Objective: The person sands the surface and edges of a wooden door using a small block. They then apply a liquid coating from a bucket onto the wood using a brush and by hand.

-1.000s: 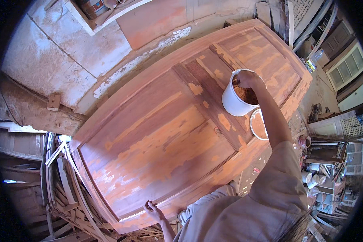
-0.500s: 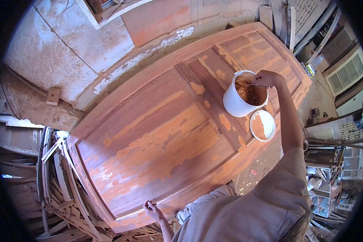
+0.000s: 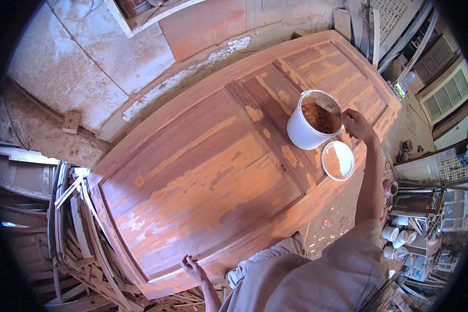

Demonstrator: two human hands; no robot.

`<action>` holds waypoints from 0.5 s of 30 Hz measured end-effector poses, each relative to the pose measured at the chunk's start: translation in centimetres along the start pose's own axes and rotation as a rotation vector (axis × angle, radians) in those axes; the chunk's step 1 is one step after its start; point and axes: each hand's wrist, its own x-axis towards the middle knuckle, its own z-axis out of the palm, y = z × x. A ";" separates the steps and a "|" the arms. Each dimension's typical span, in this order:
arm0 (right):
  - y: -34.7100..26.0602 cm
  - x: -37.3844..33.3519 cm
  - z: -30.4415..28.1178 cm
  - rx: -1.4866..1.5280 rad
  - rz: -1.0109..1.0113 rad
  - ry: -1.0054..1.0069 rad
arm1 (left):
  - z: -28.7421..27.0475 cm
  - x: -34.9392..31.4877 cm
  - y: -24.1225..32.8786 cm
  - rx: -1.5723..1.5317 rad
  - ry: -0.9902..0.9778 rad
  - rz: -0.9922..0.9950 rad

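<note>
Right hand (image 3: 356,125) gripped scraper (image 3: 329,105) in white bucket (image 3: 303,130) | left hand (image 3: 194,268) half-curled, hold unclear | step seemed scooping brown paste (image 3: 316,116) | next called for clearing rim

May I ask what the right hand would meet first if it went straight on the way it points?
Probably the white bucket, just left of the right hand, though depth here is unclear.
</note>
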 end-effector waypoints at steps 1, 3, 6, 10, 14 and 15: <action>-0.8 -0.6 1.0 0.034 -0.056 0.046 | -1.0 0.3 0.3 -0.014 0.021 0.020; 1.0 -1.3 1.8 0.103 -0.145 0.134 | -0.3 -0.1 0.6 -0.010 0.008 0.006; 3.6 -1.6 4.0 0.125 -0.306 0.320 | 0.3 -0.8 0.9 0.015 -0.014 0.004; 3.8 -3.0 6.5 0.170 -0.303 0.488 | 0.1 -1.5 0.7 0.043 -0.023 0.046; 4.6 -3.3 7.7 0.130 -0.353 0.618 | 0.3 -2.4 0.3 -0.006 -0.044 0.037; 4.4 -3.3 8.2 0.098 -0.383 0.684 | 0.0 -2.3 -0.3 -0.016 -0.040 0.042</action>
